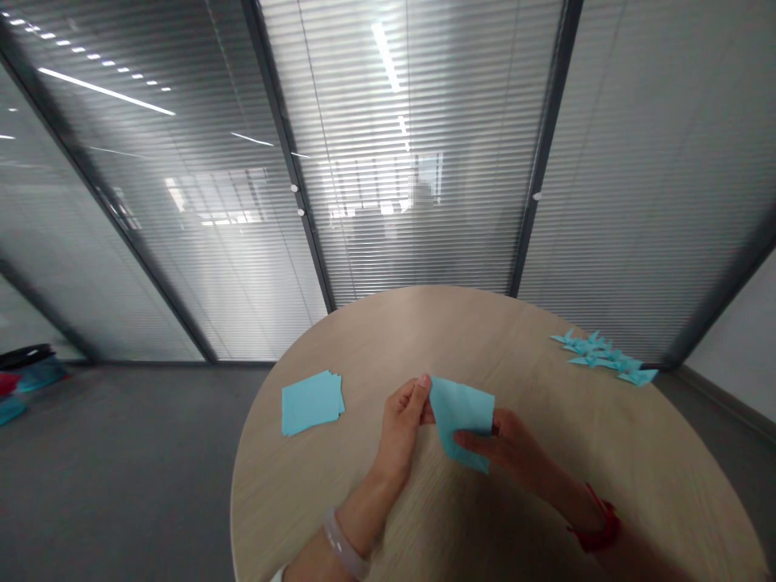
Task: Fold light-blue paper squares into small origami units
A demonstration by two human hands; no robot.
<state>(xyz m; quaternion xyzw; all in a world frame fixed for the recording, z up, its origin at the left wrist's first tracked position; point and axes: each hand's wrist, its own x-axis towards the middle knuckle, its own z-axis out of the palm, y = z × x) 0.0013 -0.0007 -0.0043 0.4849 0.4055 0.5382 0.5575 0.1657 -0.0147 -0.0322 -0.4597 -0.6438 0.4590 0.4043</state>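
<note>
A light-blue sheet of paper (464, 408) is held up between my two hands, just above the table. My left hand (405, 416) pinches its upper left corner between thumb and fingers. My right hand (509, 440) grips the sheet's right side, the thumb lying across its front and the other fingers partly hidden behind it. The sheet bends slightly, and its lower part curves away. To the left of my left hand lies a stack of blue paper sheets (311, 402), its edges a little uneven.
A round wooden table (418, 331) stands before me. Several folded blue paper pieces (600, 354) with pointed tips lie near its far right edge. Behind it are glass panels with blinds (424, 242). A dark-rimmed bin (33, 368) stands on the floor at far left.
</note>
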